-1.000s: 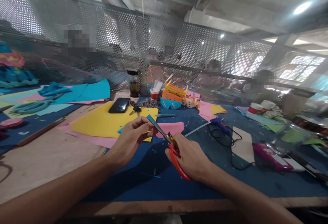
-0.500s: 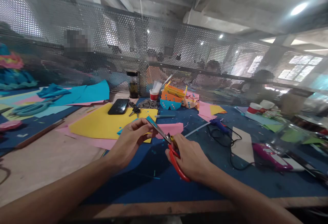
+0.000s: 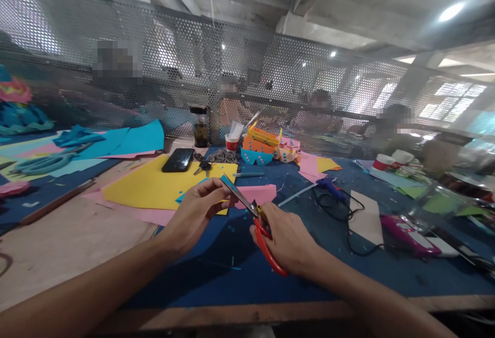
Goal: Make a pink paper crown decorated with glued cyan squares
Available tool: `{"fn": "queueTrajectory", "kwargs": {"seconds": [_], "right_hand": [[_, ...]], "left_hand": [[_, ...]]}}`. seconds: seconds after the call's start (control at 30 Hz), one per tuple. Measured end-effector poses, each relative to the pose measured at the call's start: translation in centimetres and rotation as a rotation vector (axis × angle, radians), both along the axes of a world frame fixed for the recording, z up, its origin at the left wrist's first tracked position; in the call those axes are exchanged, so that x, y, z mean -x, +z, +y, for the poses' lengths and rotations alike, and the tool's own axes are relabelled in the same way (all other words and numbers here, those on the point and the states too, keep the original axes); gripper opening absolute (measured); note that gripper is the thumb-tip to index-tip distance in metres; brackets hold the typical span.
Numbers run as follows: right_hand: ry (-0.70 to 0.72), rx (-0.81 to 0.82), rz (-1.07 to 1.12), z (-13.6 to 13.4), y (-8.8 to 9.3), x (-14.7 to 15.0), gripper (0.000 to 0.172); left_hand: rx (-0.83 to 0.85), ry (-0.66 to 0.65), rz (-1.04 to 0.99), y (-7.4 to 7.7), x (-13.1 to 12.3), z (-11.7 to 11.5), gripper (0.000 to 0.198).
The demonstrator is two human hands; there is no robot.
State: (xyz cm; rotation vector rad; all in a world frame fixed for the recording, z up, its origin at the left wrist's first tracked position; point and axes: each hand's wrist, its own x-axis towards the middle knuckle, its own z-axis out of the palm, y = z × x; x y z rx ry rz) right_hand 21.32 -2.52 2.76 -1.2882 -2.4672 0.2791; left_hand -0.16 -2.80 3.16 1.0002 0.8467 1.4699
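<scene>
Objects about the table, with clock positions read from the centre of the view.
At 9 o'clock, a black phone lies just beside a bunch of keys; at 10, a dark-lidded jar stands upright near a red-and-white cup. At 3, two paper cups; at 4, a corded blue glue gun and a magenta device. At 12, a perforated screen; at 2, a lit ceiling lamp.

The blue-and-tan table carries a lidded jar and a red-and-white cup near its far edge, a glue gun farther right, and a thin strip toward its near edge.
</scene>
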Motion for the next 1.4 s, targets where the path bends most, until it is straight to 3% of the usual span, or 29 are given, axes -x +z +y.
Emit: {"fn": "queueTrajectory", "kwargs": {"seconds": [0.73, 1.4], "right_hand": [[-0.013, 0.000, -0.068, -0.07, 0.06, 0.00, 0.017], [-0.007, -0.030, -0.096, 0.08, -0.06, -0.15, 0.017]], "left_hand": [[-0.026, -0.034, -0.003, -0.46, 0.24, 0.29, 0.009], [0.028, -0.009, -0.010, 0.02, 0.04, -0.01, 0.017]]}}
